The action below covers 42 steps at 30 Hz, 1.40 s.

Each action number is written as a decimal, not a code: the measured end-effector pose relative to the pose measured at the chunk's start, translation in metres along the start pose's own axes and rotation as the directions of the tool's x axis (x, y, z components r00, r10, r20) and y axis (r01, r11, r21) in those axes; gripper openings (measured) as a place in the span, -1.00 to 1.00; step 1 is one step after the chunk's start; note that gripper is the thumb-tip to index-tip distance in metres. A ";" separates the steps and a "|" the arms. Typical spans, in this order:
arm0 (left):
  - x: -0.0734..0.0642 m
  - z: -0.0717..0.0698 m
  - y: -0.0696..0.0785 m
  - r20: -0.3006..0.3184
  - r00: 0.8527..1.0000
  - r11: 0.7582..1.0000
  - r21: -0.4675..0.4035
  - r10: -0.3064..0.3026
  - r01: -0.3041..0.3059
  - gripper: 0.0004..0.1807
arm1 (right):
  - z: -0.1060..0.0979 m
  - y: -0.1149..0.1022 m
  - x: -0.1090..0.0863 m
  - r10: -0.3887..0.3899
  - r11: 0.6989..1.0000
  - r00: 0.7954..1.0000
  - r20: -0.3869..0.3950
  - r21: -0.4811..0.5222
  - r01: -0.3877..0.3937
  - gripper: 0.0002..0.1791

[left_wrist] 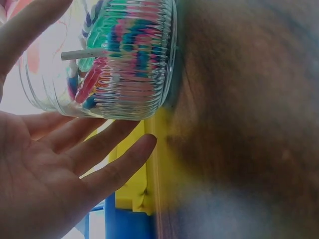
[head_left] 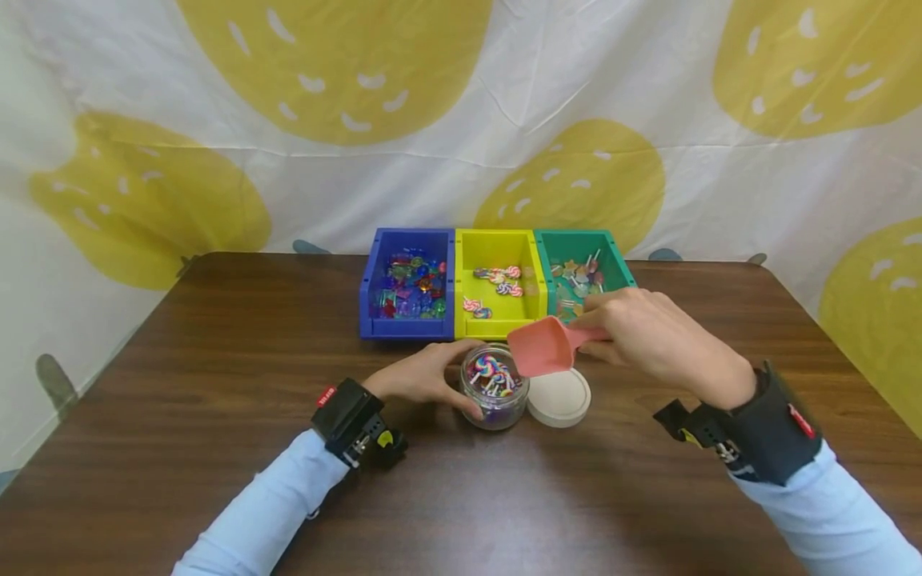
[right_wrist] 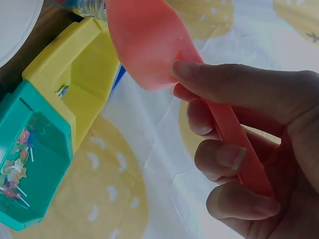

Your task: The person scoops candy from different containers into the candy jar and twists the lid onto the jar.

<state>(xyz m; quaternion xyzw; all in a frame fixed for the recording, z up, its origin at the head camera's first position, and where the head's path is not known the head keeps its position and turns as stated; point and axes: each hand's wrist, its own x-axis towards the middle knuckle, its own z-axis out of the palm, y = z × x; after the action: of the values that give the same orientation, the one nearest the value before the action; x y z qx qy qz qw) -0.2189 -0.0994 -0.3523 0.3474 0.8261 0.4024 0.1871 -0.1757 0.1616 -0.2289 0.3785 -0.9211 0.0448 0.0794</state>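
Note:
My left hand (head_left: 425,376) holds a clear glass jar (head_left: 495,419) on the table, thumb on the near side and fingers on the far side. Lollipop-shaped charms (head_left: 493,374) with swirl tops lie inside the jar, and a white stick and colourful pieces show through its ribbed wall (left_wrist: 134,94) in the left wrist view. Over the jar's right rim is a pink scoop (head_left: 540,347), gripped by its handle (right_wrist: 232,132) in my right hand (head_left: 641,344). The scoop's bowl looks empty from above.
A white round lid (head_left: 559,398) lies right of the jar. Behind stand three joined bins: blue (head_left: 407,329) with clear coloured beads, yellow (head_left: 500,329) with several swirl lollipop charms, and green (head_left: 580,238) with small stick charms. A lemon-print cloth (head_left: 446,184) hangs behind the table.

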 end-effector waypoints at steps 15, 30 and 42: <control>-0.003 -0.003 -0.003 0.009 1.000 1.000 -0.002 0.005 -0.005 -0.11 | 0.013 0.020 0.000 0.052 0.990 0.997 0.063 0.128 -0.060 -0.79; -0.015 -0.022 -0.003 -0.303 0.949 0.996 -0.009 -0.088 0.090 -0.40 | 0.022 0.047 -0.005 0.145 0.947 0.987 0.074 0.278 -0.160 -0.75; -0.029 -0.046 -0.008 -0.833 0.508 0.939 -0.039 -0.220 0.342 -0.55 | 0.019 0.074 0.001 0.376 0.918 0.926 -0.011 0.142 -0.371 -0.65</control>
<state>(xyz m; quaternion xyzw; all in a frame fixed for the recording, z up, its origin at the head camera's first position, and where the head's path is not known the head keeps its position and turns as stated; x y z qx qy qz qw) -0.2298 -0.1485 -0.3299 -0.0097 0.8855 0.4270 -0.1828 -0.2309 0.2111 -0.2492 0.1995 -0.9693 0.1299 0.0608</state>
